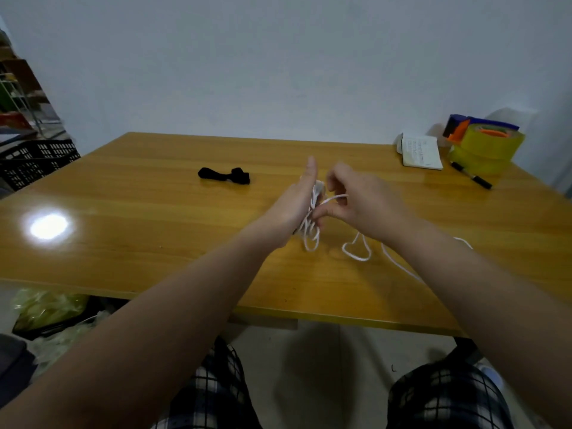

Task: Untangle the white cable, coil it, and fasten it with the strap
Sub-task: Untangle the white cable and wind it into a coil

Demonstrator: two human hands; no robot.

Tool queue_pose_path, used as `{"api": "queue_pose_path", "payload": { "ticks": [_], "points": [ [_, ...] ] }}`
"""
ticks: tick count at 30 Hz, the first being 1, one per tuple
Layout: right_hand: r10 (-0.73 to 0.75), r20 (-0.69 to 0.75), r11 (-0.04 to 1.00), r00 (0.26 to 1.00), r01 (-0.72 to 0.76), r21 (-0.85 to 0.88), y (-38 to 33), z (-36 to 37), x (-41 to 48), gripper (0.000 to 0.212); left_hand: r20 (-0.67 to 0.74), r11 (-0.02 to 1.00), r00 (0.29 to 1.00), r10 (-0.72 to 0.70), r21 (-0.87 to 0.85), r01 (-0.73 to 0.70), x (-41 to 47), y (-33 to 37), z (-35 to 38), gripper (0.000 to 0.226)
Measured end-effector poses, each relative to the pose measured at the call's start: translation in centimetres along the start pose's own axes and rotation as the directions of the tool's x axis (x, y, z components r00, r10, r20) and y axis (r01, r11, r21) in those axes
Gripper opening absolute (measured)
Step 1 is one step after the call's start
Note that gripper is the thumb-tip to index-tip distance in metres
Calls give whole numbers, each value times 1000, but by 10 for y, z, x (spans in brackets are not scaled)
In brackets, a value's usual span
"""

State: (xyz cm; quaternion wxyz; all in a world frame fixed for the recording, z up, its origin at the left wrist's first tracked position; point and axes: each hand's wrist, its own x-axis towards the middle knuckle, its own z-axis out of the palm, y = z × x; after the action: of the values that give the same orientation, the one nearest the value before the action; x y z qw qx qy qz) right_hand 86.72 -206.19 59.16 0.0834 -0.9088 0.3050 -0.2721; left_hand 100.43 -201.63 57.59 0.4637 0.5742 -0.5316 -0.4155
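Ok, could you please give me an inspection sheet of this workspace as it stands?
Surface: wooden table, glossy, lamp glare at its left.
Job's things: white cable partly looped between the hands, the rest trailing loose on the table; black strap lying unused, apart from the hands.
Clutter: notebook, yellow tape rolls and black marker, at the far right corner.
Grippers: left hand has its fingers straight, cable loops against its palm; right hand pinches a strand.
Cables: only the white one.
Surroundings: pale wall; black crate at left; plastic bags under the table.
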Motion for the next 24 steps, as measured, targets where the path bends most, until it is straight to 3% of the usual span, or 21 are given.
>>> {"api": "queue_pose_path", "payload": {
  "ticks": [3,8,11,16,18,21,24],
  "points": [
    [117,24,985,993,-113,-127,7,0,1,54,87,973,995,-40,230,19,-8,2,-3,93],
    [25,163,951,986,-74,300,24,0,0,37,182,947,983,-29,320,-32,-11,-2,-16,62],
    [43,196,952,980,-99,289,30,-2,0,27,236,918,970,-58,394,-42,-10,1,-18,60],
    [163,209,962,964,-202,184,45,-3,0,51,281,874,956,-85,481,-64,-9,5,-30,49],
    [147,233,971,961,-185,149,49,-2,-3,48,199,924,979,-37,380,-42,-7,2,-34,42],
    [143,318,960,937,-209,186,52,1,-7,40,34,998,999,-13,61,11,-3,-2,-40,43],
    [176,263,948,949,-235,213,53,7,-8,28,74,991,992,-99,-88,105,-3,-4,-40,49]
  ]
}}
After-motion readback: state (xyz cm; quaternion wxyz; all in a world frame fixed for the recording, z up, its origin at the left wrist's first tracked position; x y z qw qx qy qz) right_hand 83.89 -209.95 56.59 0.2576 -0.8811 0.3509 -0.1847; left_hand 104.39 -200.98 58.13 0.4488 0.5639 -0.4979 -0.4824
